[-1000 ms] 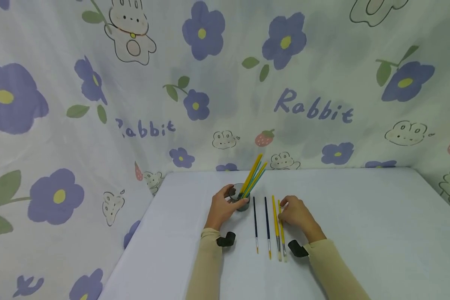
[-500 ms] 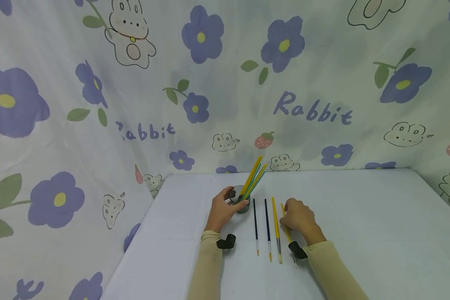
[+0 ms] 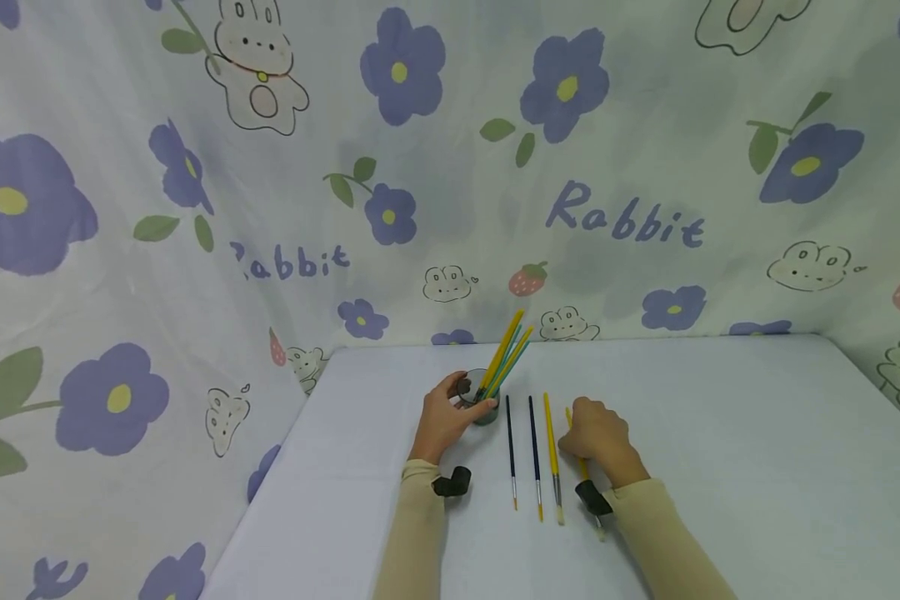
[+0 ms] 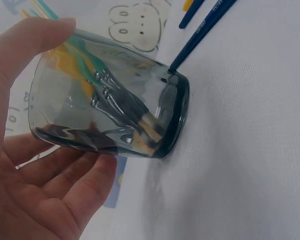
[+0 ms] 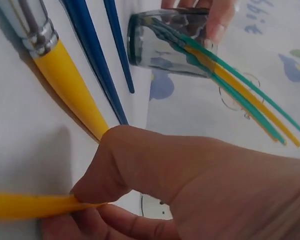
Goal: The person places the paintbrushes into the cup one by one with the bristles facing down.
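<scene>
A clear, smoky-tinted glass (image 4: 55, 112) sits at the back of the white table, and my left hand (image 3: 440, 423) grips it round the side, thumb near its rim. Several yellow and green paintbrushes (image 3: 504, 357) lean in the glass to the right, bristles down. With my right hand (image 3: 600, 437) I pinch the handle of a yellow paintbrush (image 5: 30, 206) between thumb and fingers. Its bristle end slants toward me under the wrist camera; part of the handle is hidden by the hand. Left of it lies another yellow paintbrush (image 3: 552, 442).
Two dark blue paintbrushes, a nearer-middle one (image 3: 536, 446) and a left one (image 3: 511, 442), lie side by side between the glass and the yellow brush, bristles toward me. The white table (image 3: 735, 450) ends at a patterned cloth backdrop (image 3: 465, 150).
My right hand has taken the rightmost yellow paintbrush in a pinch, and the brush has swung from nearly parallel with the others to slanting, its bristle end to the right. The left hand stays put.
</scene>
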A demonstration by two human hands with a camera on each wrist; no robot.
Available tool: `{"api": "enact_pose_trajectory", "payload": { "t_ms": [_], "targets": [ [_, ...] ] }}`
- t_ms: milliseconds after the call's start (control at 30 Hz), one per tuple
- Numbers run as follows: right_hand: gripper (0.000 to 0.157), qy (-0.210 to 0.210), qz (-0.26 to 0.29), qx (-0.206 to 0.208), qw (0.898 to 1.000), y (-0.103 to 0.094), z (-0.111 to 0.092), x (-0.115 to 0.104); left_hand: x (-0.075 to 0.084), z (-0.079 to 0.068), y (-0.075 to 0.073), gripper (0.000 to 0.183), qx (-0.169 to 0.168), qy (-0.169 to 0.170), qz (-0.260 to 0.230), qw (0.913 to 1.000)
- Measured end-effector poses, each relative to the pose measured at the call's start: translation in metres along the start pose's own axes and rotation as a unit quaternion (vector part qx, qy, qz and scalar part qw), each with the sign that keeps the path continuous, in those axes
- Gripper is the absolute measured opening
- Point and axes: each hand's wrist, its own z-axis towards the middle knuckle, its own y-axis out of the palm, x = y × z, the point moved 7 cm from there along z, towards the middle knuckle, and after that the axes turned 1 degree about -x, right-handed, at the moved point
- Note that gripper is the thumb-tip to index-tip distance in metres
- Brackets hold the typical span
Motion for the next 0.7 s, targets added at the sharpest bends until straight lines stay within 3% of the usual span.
{"api": "enact_pose_trajectory", "payload": {
  "t_ms": [167, 300, 700],
  "targets": [
    [0.029, -0.002, 0.071, -0.012, 0.997, -0.006, 0.001, 0.007, -0.001, 0.001, 0.0, 0.089, 0.0, 0.001, -0.002, 1.0],
    [0.041, 0.0, 0.159, -0.018, 0.987, -0.011, 0.007, 0.011, -0.001, 0.001, 0.0, 0.089, 0.001, 0.003, -0.002, 1.0],
    [0.042, -0.027, 0.375, 0.033, 0.926, -0.03, 0.01, 0.011, -0.001, 0.001, -0.001, 0.087, -0.002, 0.003, -0.003, 1.0]
  ]
}}
